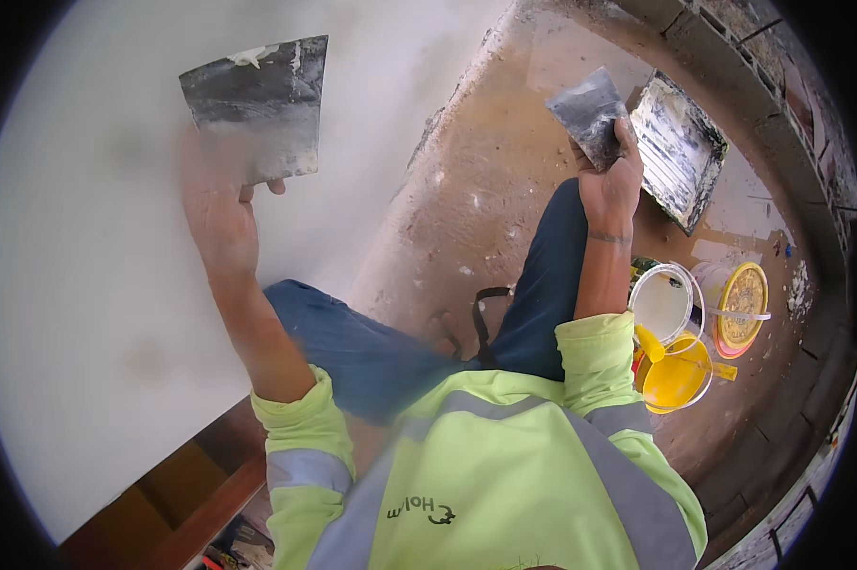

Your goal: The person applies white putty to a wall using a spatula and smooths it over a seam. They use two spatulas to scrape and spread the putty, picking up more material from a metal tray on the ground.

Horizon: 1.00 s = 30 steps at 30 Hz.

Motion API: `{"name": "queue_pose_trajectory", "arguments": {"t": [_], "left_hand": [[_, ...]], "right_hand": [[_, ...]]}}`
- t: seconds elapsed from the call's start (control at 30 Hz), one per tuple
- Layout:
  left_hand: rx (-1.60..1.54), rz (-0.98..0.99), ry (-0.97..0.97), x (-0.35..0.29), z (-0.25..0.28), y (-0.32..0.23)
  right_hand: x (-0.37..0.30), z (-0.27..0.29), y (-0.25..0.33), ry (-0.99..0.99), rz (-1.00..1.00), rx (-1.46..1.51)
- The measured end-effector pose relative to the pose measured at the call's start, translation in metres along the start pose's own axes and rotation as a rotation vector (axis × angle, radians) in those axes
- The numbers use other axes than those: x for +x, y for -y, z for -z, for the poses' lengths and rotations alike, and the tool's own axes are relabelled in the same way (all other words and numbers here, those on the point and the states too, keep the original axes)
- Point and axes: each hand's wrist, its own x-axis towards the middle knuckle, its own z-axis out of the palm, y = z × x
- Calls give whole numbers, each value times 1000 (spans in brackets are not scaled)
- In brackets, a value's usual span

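A broad, flat putty blade [267,95], dark and smeared with pale filler along its far edge, is in my left hand [221,214]. The fingers close on its near edge, partly behind a blur. This blade is in front of the smooth white wall [86,285]; whether it touches cannot be told. My right hand [611,185] grips a smaller grey putty blade [588,109], thumb on its near face, above the floor. Any handle on either blade is hidden. Beyond my right hand lies a filler-smeared, dark-rimmed tray [680,147].
To my right stand a white bucket [663,304], a yellow-lidded tub [742,299] and a yellow bucket [677,375] with a yellow handle [649,344] across it. The dusty brown floor [476,199] meets the wall along a rough edge. A low block wall [723,66] curves along the right.
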Motion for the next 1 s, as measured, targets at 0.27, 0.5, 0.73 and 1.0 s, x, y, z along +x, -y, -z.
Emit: {"name": "queue_pose_trajectory", "arguments": {"t": [0.27,0.5,0.73,1.0], "left_hand": [[56,183,-18,-3,-20,29],[148,108,38,8,-21,4],[32,50,48,5,-25,-53],[51,134,-150,-59,-14,-54]], "right_hand": [[22,41,139,-104,400,-4],[27,53,237,-297,872,-607],[132,142,234,-276,463,-1381],[178,222,190,-264,169,-1976]]}}
